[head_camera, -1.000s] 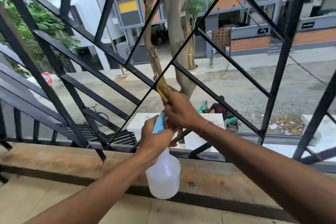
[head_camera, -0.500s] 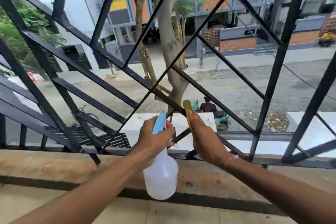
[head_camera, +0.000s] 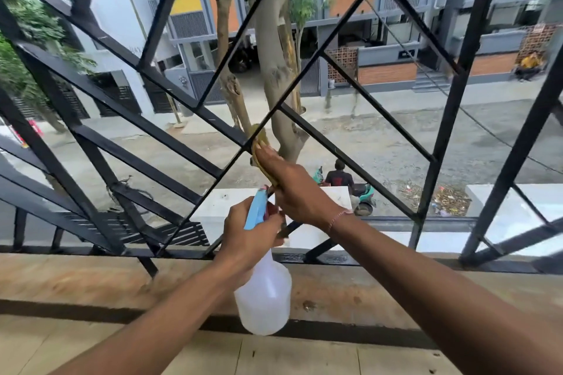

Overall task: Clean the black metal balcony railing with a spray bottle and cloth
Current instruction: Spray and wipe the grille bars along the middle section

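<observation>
The right hand [head_camera: 297, 192] hides most of the yellow cloth [head_camera: 259, 138]; the left hand [head_camera: 246, 233] covers the spray bottle [head_camera: 263, 298] neck and trigger.

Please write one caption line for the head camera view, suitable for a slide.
Right hand wipes a railing bar crossing with a yellow cloth; left hand holds the spray bottle.

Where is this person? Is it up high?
Most likely a balcony above a street. The black metal railing stands on a ledge, and through its bars you look down on a road, a parked scooter and buildings opposite.
</observation>
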Demonstrator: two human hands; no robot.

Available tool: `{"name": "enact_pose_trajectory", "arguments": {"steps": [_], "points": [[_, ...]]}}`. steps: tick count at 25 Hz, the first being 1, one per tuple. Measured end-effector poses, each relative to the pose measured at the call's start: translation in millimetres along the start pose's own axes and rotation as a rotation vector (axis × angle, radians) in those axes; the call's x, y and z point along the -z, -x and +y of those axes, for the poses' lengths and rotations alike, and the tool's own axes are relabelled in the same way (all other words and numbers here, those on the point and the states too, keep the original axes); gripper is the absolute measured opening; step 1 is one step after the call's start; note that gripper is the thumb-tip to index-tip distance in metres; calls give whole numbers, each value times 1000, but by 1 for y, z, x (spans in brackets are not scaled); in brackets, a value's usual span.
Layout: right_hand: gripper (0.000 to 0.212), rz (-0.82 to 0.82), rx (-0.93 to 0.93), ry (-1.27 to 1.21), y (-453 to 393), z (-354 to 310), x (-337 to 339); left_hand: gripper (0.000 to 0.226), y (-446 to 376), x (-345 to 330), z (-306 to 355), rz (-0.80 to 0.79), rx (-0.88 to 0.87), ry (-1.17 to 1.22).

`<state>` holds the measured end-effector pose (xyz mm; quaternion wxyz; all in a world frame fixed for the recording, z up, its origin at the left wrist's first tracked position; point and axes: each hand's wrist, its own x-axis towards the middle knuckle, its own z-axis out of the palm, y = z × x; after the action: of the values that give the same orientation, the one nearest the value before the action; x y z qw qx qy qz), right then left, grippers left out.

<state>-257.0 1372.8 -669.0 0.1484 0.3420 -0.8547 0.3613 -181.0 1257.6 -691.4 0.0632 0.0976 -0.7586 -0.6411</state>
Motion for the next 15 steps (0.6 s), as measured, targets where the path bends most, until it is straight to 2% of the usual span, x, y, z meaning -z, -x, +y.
{"name": "enact_pose_trajectory", "arguments": {"steps": [2,4,9,12,15], "points": [[85,-21,30,15,26,22,3,8,0,-5,0,0,12,21],[94,-10,-14,62,58,49,-2,8,1,-10,-4,-13,18,21],[103,38,-343,179,151,97,-20,8,5,-23,-21,-89,26,-47],[91,61,-543,181,187,111,-22,7,8,-32,-27,-134,62,-84],[75,144,-683,142,186,117,-33,5,11,-43,-32,-182,38,-156]]}}
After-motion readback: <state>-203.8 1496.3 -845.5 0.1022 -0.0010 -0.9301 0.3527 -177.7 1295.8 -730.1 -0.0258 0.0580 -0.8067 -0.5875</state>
